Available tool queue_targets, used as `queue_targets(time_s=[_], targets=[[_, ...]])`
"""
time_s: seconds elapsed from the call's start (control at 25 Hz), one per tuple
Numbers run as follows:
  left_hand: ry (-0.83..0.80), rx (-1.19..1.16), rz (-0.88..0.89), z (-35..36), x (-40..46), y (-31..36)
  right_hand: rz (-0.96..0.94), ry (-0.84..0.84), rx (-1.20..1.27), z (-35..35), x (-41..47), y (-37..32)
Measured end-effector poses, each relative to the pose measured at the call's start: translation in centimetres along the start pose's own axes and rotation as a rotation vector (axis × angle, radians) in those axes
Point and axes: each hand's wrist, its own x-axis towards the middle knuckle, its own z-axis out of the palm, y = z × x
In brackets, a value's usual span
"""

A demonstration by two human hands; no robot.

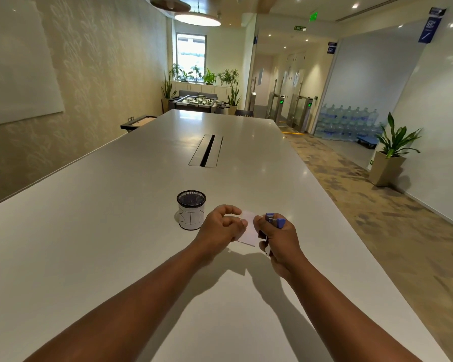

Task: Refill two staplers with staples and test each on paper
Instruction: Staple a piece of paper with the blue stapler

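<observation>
both hands are up over the table (pixel 115 231), closer to its right edge than its left. the right hand (pixel 277 239) has its fingers curled round a small blue stapler (pixel 275 220), nose pointing away. the left hand (pixel 221 227) pinches a little slip of white paper (pixel 247 231) by its left side, fingers bent. paper sits right between the two hands, touching the stapler side. a black mesh cup (pixel 191 209) marked "bin" stands on the table just left of the left hand.

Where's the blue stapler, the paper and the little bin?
stapler (pixel 279 222), head view, its blue top end.
paper (pixel 249 229), head view, middle of the sheet.
bin (pixel 191 218), head view, its white label.
</observation>
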Motion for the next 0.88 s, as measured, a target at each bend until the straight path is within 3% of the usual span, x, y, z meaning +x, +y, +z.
queue_targets(time_s=[0.16,0.32,0.48,0.88], targets=[[0.101,0.068,0.062,-0.1,0.4,0.2,0.015,-0.065,0.000,-0.4,-0.2,-0.3],[0.245,-0.064,0.014,-0.1,0.8,0.6,0.019,-0.151,-0.076,-0.5,-0.5,-0.1],[0.165,-0.227,-0.115,0.0,0.8,0.3,0.004,-0.115,-0.011,-0.7,-0.4,0.3],[0.190,-0.198,-0.145,0.0,1.0,0.3,0.002,-0.084,0.023,-1.0,0.3,0.4]])
